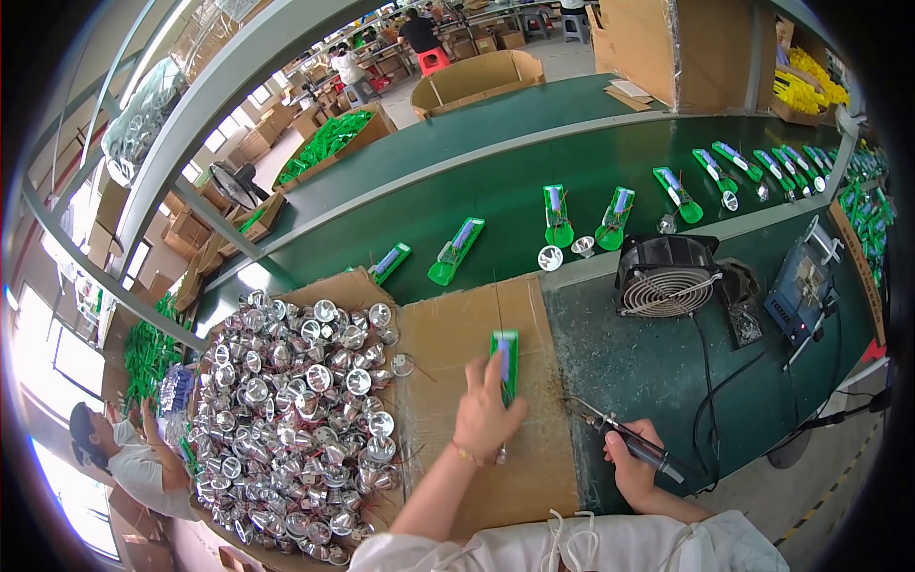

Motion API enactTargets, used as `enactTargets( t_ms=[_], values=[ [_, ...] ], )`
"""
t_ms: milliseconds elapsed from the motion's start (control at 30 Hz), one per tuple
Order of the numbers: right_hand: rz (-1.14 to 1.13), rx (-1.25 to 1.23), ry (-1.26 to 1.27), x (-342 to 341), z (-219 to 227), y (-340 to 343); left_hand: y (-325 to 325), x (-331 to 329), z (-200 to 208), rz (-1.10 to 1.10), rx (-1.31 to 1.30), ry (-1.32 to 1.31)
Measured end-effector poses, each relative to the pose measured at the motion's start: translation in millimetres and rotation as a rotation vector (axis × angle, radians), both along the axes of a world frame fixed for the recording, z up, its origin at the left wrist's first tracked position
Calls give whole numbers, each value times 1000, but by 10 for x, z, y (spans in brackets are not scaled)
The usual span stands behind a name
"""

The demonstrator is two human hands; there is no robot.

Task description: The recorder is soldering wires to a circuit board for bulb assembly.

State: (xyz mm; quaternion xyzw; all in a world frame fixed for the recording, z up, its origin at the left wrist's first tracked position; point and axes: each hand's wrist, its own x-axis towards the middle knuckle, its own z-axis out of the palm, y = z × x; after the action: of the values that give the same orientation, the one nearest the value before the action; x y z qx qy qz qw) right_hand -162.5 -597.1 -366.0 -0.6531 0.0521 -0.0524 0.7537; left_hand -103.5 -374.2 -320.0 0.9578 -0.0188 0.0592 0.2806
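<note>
My left hand (484, 414) reaches over the cardboard sheet, fingers spread. Its fingertips are at a green plastic housing (513, 345) with a blue cylindrical cell in it; the hand hides the housing's lower part. Whether the fingers press on it, I cannot tell. A small shiny piece (501, 456) shows by the wrist. My right hand (633, 465) is wrapped round the dark handle of a soldering iron (658, 456), whose metal tip points up and left to the cardboard's right edge. To the left, silvery reflector cups (305, 405) with thin wires are heaped in a carton.
Past the cardboard sheet (467, 310), a green conveyor belt (372, 229) carries several green housings, some with reflectors beside them. On the right stand a black fan (667, 276) and a blue soldering station (803, 291), with black cables (710, 400). Another person (129, 458) is at far left.
</note>
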Motion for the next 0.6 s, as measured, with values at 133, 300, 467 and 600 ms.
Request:
enactTargets(
  t_ms=[133, 300, 467, 600],
  values=[
    [22, -43, 22, -11, -29, 4, 165, 970, 44, -9, 25, -15],
    [-14, -42, 55, -30, -79, 34, 192, 2115, -93, 63, 177, -17],
    [-41, -6, 95, -11, -115, 9, 325, 2598, -201, 164, 251, -211],
    [-8, -90, 54, -29, -204, -42, 785, 2547, -108, 310, 325, -370]
  ],
)
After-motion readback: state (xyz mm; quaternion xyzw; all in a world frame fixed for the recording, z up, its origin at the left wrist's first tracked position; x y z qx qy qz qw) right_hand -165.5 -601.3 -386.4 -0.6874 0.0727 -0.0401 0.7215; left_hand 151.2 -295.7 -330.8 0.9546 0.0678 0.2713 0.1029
